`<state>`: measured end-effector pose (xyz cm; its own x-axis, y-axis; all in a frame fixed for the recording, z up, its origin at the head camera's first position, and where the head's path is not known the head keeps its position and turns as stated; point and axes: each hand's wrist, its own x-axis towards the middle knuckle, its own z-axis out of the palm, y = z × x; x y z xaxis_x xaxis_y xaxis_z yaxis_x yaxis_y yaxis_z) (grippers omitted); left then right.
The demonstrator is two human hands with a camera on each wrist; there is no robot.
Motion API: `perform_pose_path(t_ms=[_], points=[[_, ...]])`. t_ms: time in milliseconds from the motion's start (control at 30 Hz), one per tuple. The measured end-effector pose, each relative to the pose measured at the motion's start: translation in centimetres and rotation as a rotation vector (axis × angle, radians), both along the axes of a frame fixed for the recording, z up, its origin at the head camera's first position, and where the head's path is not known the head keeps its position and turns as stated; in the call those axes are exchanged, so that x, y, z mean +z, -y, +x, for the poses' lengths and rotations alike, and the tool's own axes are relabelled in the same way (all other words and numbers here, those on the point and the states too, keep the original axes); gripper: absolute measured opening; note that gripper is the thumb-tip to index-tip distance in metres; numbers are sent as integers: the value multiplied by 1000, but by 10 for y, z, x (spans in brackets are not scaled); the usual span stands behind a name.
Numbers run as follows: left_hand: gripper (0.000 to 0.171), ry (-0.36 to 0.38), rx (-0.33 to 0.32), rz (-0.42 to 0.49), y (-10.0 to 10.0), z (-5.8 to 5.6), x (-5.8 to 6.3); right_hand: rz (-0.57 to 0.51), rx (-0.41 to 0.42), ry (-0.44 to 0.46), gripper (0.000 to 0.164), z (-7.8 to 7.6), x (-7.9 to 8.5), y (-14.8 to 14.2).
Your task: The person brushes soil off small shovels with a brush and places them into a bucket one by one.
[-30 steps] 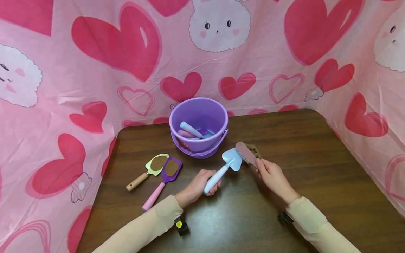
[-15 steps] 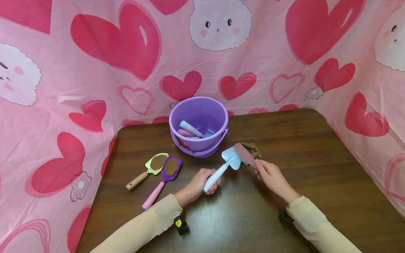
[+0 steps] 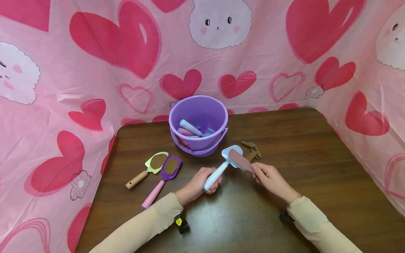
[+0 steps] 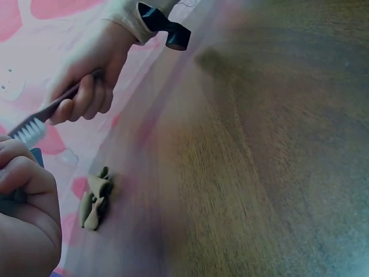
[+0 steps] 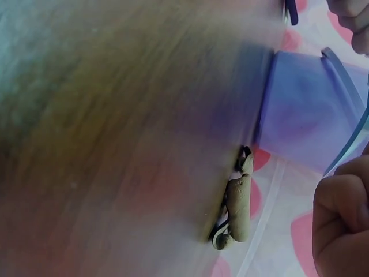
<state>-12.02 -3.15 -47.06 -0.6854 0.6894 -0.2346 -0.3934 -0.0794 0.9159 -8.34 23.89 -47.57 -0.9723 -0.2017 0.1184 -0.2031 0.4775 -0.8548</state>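
In the head view my left hand (image 3: pixel 199 183) grips the handle of a light blue toy shovel (image 3: pixel 217 174). The shovel is held up, its blade facing upward and pointing away. My right hand (image 3: pixel 272 178) pinches the end of a dusty-pink brush (image 3: pixel 239 159) with pale bristles. The brush covers part of the shovel blade; whether the bristles touch it I cannot tell. Just beyond the brush lies a small heap of brown clay-like pieces (image 3: pixel 254 151), some of them roll-shaped. The left wrist view shows the bristles (image 4: pixel 31 133) and the same brown pieces (image 4: pixel 95 199).
A purple bucket (image 3: pixel 202 144) stands at the back, with several toy handles inside. On the left lie a green shovel (image 3: pixel 138 179) with a wooden handle and a purple shovel (image 3: pixel 154 193) with a pink handle, both carrying brown patches. A heart-patterned cloth (image 3: pixel 265 49) hangs behind the table.
The brush has moved left and slightly nearer, from the brown pieces onto the shovel blade. More of the brown pieces now shows. The left hand and shovel have barely moved.
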Motion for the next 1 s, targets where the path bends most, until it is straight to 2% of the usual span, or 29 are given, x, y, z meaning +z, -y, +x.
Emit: perform_pose_path(t_ms=[133,333,600,733,800,1000], points=[[46,12,4,13,0,0,1,-13,29,-6,28,1,-2,-1],[44,11,-2,33,2,2,3,-31,-51,26,29,-1,-3,-5],[41,-10,-20,42,3,2,1,6,-113,7,27,6,26,0],[40,-38,-21,9,2,3,1,23,-147,-22,28,7,27,1],[40,-59,-19,-13,1,3,0,13,-127,-20,27,7,22,2],[45,-155,13,-64,-3,3,-3,41,26,-45,24,5,11,6]])
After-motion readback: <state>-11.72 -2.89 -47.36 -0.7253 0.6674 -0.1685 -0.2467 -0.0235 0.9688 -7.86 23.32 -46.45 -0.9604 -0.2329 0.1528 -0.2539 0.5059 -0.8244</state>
